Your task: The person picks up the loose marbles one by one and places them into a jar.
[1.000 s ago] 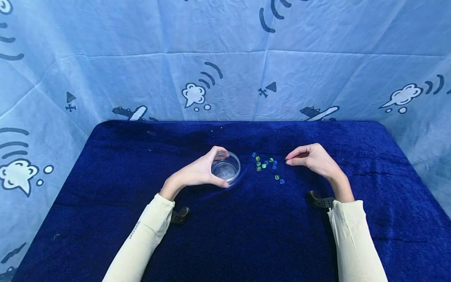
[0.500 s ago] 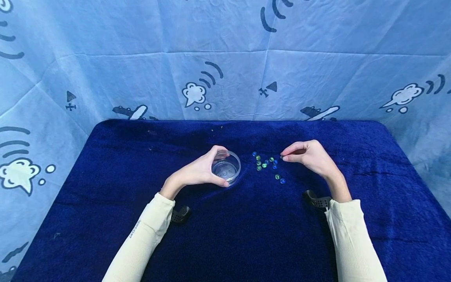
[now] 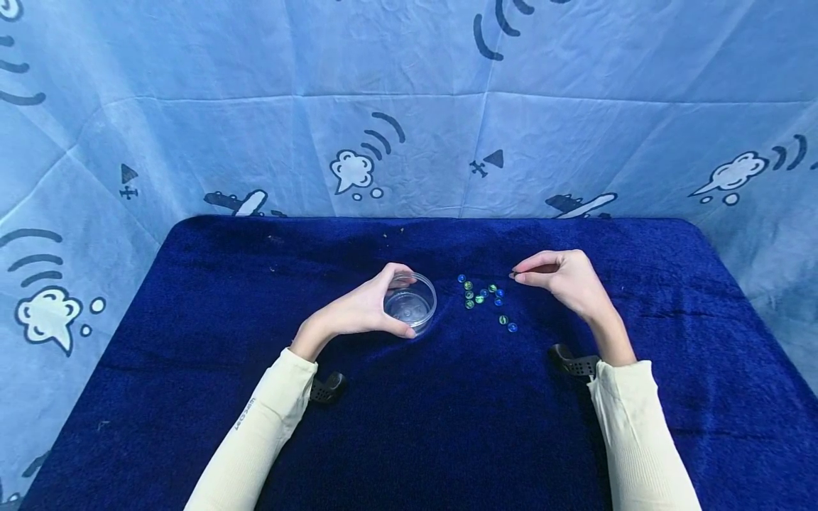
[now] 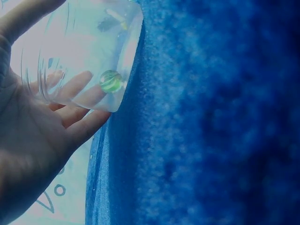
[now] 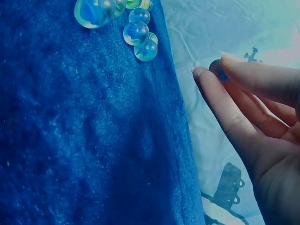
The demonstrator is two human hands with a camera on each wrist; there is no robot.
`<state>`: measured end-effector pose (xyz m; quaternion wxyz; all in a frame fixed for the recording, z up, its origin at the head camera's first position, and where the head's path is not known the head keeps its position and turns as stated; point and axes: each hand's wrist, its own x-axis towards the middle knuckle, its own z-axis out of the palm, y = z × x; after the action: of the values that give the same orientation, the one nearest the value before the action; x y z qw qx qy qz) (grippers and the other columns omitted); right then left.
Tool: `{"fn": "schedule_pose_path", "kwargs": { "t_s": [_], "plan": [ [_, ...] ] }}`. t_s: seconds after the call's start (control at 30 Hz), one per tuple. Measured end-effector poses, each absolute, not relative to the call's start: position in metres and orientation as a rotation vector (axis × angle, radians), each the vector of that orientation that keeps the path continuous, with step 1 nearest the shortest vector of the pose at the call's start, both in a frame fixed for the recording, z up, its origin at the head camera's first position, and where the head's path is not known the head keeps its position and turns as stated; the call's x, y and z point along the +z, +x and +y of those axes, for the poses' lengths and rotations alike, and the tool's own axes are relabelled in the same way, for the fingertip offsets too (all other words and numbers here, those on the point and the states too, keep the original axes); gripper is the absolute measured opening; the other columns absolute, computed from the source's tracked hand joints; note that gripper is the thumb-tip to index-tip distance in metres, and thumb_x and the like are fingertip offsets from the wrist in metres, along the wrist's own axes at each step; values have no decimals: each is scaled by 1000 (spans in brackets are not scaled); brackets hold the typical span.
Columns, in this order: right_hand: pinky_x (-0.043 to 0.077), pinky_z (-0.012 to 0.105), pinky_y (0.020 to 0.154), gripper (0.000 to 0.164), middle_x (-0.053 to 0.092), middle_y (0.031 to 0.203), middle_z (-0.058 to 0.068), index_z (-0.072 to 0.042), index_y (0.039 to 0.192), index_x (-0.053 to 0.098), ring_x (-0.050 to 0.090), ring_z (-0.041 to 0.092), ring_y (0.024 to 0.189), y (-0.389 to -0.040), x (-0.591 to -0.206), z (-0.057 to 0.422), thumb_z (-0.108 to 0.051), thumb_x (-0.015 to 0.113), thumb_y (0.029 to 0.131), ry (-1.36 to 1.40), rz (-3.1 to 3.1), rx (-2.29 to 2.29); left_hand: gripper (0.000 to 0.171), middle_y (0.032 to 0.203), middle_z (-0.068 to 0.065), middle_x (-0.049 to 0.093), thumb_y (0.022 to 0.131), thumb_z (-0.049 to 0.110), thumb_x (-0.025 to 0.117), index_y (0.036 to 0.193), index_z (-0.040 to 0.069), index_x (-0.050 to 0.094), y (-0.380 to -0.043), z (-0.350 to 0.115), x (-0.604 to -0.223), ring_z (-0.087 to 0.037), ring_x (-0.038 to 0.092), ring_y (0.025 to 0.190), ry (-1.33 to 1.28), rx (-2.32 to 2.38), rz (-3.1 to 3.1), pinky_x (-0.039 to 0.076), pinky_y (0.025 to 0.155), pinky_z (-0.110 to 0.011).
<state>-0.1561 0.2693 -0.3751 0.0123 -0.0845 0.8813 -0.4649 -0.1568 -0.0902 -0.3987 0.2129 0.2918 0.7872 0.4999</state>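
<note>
My left hand point(image 3: 364, 306) holds a clear round plastic tub point(image 3: 424, 323) from its left side, thumb in front and fingers behind. The tub's mouth faces up and its base is close over the cloth. In the left wrist view, a green-striped marble point(image 4: 111, 81) shows through the tub point(image 4: 70, 42) near the base. To the right lies a loose group of blue and green glass marbles point(image 3: 480, 299). Beyond their right end, my right hand point(image 3: 578, 284) pinches a small dark marble point(image 5: 216, 69) between thumb and index fingertips, raised off the cloth.
A dark blue plush cloth point(image 3: 447, 426) covers the table. Two marbles, one green point(image 3: 503, 320) and one blue point(image 3: 513, 328), lie nearer me than the others. A light blue printed curtain point(image 3: 409, 106) hangs behind and at both sides.
My right hand has moved slightly left and farther from me, the marble still pinched in its fingertips. The left hand, the tub and the marbles on the cloth have stayed put.
</note>
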Motion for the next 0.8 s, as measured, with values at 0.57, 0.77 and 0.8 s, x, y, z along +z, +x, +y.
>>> {"fn": "schedule_pose_path", "kwargs": {
  "t_s": [0.57,0.77,0.8],
  "plan": [
    [50,11,73,18,77,103,15,5,104,78,68,-7,83,-157,-375,262,-6,81,89,-258,2754,-1485,89,152,-19,47,79,16,90,147,3,34,-156,-91,-396,-30,43,144,809,1387,2186,34,120,-42],
    [52,11,75,19,77,103,17,6,105,77,69,-5,84,-157,-376,258,-2,81,88,-269,2716,-1526,90,153,-20,46,78,16,90,147,2,34,-157,-90,-396,-31,42,145,811,1388,2179,33,120,-42],
    [52,12,75,19,77,104,17,7,105,77,69,-5,85,-157,-376,258,-2,80,88,-271,2709,-1532,90,153,-20,46,78,16,90,147,2,34,-157,-91,-396,-31,42,145,810,1388,2179,33,120,-42]
  ]
}}
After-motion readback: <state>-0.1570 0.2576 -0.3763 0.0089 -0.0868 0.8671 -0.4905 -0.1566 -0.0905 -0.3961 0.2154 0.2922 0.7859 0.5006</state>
